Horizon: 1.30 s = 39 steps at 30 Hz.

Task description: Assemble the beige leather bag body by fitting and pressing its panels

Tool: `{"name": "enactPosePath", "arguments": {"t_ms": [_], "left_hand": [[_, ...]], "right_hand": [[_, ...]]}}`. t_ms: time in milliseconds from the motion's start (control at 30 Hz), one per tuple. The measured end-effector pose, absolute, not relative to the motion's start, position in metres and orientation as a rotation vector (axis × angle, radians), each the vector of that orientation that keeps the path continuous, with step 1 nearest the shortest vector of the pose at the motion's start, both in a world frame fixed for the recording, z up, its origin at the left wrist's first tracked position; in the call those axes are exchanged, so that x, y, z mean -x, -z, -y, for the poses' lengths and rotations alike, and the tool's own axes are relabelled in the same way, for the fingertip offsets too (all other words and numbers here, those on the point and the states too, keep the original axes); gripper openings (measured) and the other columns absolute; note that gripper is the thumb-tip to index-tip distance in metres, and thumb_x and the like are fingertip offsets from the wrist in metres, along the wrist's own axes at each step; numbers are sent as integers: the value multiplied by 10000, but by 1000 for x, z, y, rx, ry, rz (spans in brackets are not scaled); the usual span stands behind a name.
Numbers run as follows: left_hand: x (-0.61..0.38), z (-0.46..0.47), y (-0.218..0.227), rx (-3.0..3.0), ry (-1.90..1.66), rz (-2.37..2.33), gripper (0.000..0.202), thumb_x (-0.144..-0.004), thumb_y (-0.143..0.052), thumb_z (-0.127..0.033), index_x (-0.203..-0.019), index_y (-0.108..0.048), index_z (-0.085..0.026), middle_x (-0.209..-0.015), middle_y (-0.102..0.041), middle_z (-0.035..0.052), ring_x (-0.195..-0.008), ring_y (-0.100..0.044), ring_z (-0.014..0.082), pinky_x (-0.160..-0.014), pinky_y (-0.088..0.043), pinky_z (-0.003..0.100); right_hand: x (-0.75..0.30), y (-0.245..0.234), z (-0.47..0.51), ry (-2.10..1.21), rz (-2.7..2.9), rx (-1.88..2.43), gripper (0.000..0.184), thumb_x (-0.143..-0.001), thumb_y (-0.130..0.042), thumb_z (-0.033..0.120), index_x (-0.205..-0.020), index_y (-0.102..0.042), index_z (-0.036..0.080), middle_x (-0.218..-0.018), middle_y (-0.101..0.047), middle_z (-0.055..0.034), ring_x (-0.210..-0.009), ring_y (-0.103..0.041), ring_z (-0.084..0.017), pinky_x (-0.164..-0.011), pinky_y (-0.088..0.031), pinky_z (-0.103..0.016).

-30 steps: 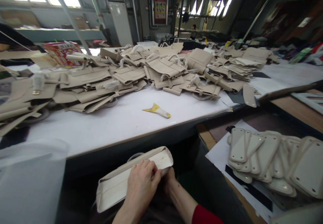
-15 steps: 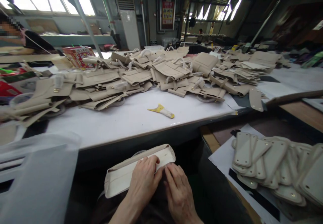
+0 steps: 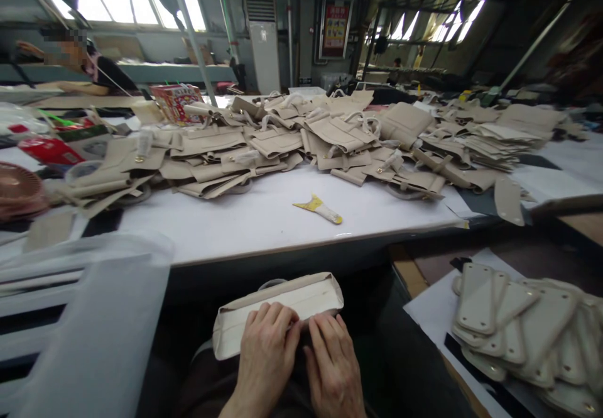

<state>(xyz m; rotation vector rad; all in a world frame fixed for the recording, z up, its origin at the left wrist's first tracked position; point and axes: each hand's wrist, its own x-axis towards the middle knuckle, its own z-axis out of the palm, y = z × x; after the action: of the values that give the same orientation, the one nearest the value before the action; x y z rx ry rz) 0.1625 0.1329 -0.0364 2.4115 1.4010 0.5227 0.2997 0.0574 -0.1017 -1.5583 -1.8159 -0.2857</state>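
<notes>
A beige bag (image 3: 311, 298) lies across my lap, its long pale underside or inner face turned up. A grey loop like a handle shows behind its far edge. My left hand (image 3: 267, 346) is closed over the near edge around its middle, thumb and fingers pinching it. Close beside it, my right hand (image 3: 333, 358) has its fingers bent onto the same edge nearer the right corner. The fingertips of both hands almost meet, and the edge beneath them is partly hidden.
Beige bag pieces (image 3: 277, 141) pile along the white table (image 3: 235, 229), with a yellow-and-white flat tool (image 3: 321, 209) before them. Rounded panels with holes (image 3: 480, 298) stack at right. Translucent plastic (image 3: 113, 317) drapes at left, near a pink fan (image 3: 21, 188). A person (image 3: 106, 72) sits behind.
My view has turned slightly left, so everything sits farther right. My left hand has drawn back a little toward the bag's near edge. Both hands stay on the bag.
</notes>
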Motion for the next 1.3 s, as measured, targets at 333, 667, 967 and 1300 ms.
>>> {"name": "enactPosePath", "arguments": {"t_ms": [333,667,967,1300], "left_hand": [[-136,-130,40,-2322,-638,-1417,37,-905,-572,-247,-920,-592,-218,-864,-633,24,-839,-555,233,-761,-349,380],[-121,-123,33,-2267,-618,-1581,136,-918,-525,-249,-794,-569,-218,-834,-607,26,-841,-536,230,-783,-342,391],[-118,-113,32,-2089,-786,-1689,110,-880,-536,-167,-807,-599,-219,-922,-630,27,-950,-557,227,-937,-319,457],[-82,-92,113,-195,-1383,-1442,354,-939,-490,-458,-1156,-536,-181,-1270,-565,116,-1259,-494,238,-1106,-344,397]], "right_hand": [[-275,100,-60,203,1798,1532,504,-904,-501,110,-1406,-461,93,-1281,-587,-172,-1225,-515,-317,-955,-534,-505],[-263,98,-64,149,1833,1413,506,-907,-515,92,-1410,-466,116,-1250,-597,-158,-1218,-510,-309,-928,-542,-468],[-247,96,-70,95,1880,1312,486,-930,-497,106,-1414,-469,131,-1245,-595,-154,-1190,-526,-301,-914,-521,-456],[-239,99,-72,101,1976,1232,540,-938,-525,155,-1463,-403,149,-1272,-596,-138,-1210,-506,-310,-938,-480,-459]]}}
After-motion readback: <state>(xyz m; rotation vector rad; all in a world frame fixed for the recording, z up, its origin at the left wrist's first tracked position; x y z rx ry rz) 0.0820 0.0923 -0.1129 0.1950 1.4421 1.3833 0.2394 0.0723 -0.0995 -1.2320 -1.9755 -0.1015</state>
